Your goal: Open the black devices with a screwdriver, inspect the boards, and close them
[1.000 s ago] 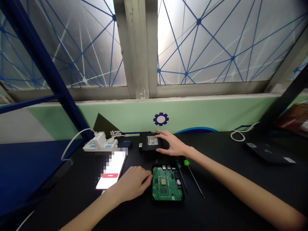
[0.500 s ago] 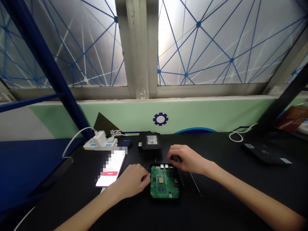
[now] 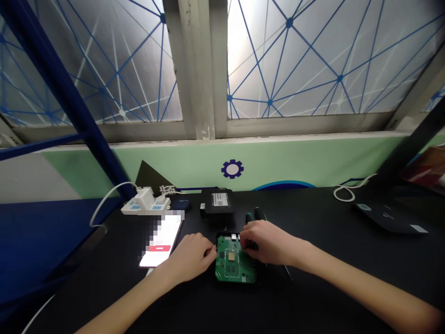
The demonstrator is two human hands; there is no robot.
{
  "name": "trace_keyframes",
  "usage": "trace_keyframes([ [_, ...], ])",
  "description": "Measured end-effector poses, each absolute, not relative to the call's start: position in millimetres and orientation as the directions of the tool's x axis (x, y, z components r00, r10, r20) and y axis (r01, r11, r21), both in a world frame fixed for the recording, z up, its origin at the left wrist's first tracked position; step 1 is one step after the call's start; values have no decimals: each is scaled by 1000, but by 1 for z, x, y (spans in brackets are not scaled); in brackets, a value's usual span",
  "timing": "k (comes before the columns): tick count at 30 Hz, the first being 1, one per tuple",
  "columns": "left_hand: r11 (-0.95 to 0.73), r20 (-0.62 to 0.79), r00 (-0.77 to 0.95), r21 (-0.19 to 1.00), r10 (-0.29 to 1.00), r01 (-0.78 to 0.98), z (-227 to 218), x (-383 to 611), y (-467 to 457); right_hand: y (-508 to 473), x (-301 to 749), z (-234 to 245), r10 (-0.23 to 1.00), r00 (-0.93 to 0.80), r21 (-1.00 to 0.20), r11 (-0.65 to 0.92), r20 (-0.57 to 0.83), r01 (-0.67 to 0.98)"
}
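Note:
A green circuit board (image 3: 232, 269) lies inside an open black case (image 3: 217, 237) on the table, with metal ports along its far edge. My left hand (image 3: 196, 255) is closed at the case's left side, thumb and fingers gripping its edge. My right hand (image 3: 266, 239) is curled over the board's far right corner, fingertips bent down by the ports; whatever they may hold is hidden. Behind and under that hand lie two screwdrivers, with dark handles (image 3: 257, 214) poking out beyond it and thin shafts showing below.
Left of the board lie a lit phone (image 3: 163, 241) and a white power strip (image 3: 128, 207) with a charger (image 3: 144, 198). A black box with a label (image 3: 219, 204) stands behind. At right are a flat black device (image 3: 389, 218) and a white cable (image 3: 344, 192).
My right hand has moved down and left from the screwdriver handles onto the board's far right corner, uncovering the handles. My left hand stays at the case's left edge.

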State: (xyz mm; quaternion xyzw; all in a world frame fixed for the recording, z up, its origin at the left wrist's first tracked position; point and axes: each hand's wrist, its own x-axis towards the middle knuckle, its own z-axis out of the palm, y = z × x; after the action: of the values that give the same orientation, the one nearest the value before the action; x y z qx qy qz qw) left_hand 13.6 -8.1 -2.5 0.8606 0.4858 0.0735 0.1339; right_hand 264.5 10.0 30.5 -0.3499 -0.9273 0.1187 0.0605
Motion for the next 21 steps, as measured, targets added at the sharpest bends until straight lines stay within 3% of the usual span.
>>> trace_keyframes([
  [6, -491, -22, 523, 311, 852, 814, -1, 13, -8, 9, 252, 36, 688, -722, -189, 701, -72, 687],
  [12, -495, -37, 528, 302, 848, 815, 3, 13, -9, 7, 244, 39, 701, -708, -153, 693, -82, 704],
  [21, -432, -70, 456, 222, 887, 874, 7, 9, -6, 11, 253, 33, 664, -748, -285, 714, -17, 640],
])
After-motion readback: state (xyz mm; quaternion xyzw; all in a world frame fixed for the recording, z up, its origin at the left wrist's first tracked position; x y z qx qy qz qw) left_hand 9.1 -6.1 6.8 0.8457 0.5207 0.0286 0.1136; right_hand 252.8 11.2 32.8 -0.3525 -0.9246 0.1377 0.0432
